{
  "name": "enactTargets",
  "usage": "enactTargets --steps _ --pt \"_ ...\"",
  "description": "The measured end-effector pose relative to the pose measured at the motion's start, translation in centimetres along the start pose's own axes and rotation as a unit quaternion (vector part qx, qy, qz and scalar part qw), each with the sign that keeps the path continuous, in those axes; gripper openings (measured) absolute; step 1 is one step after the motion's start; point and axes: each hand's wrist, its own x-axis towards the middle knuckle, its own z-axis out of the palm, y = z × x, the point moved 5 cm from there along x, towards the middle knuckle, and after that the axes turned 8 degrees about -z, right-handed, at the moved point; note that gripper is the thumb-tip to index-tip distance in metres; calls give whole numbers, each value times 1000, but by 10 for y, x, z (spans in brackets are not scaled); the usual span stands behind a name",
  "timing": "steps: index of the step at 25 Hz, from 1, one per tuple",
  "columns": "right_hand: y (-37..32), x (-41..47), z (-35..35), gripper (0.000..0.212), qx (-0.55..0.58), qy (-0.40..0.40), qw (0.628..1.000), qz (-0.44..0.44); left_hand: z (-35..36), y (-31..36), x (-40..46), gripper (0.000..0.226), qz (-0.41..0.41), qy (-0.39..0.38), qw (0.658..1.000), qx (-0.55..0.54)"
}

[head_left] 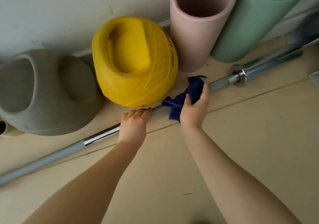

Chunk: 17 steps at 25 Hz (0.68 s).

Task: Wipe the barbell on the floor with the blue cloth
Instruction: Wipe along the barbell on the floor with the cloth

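Barbell lies diagonally on the floor, just beside the yellow ball. Your left hand rests over the shaft, fingers curled down on it to steady it. Your right hand grips the cloth bunched around the shaft near the collar. Keep the left pressing so the bar cannot roll; wrap the cloth fully round, and work in long strokes along the shaft, minding the ball.
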Motion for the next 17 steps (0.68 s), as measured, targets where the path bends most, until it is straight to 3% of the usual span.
enactTargets --steps 1,3,5,7,8,11,14,17 --pt "1 6 -4 50 -22 36 999 -4 0 0 1 47 8 2 1000 6" --pt "-2 35 -30 27 -49 182 982 17 1 -1 -1 48 16 3 1000 15" --pt "3 55 -48 21 5 224 969 102 2 0 -4 49 18 0 1000 8" --pt "7 56 -49 41 -32 163 976 144 3 1 -5 50 17 -8 1000 7" --pt "8 50 -43 49 -57 138 981 122 3 0 -4 51 19 -10 1000 10" --pt "-7 20 -3 46 -49 40 997 47 3 -5 3 47 25 -21 999 19" --pt "-20 6 15 42 -133 -55 988 -49 4 -10 12 40 11 -58 998 -1" --pt "-13 26 -14 41 -214 -26 974 -68 9 -18 13 38 -12 -64 998 -15"
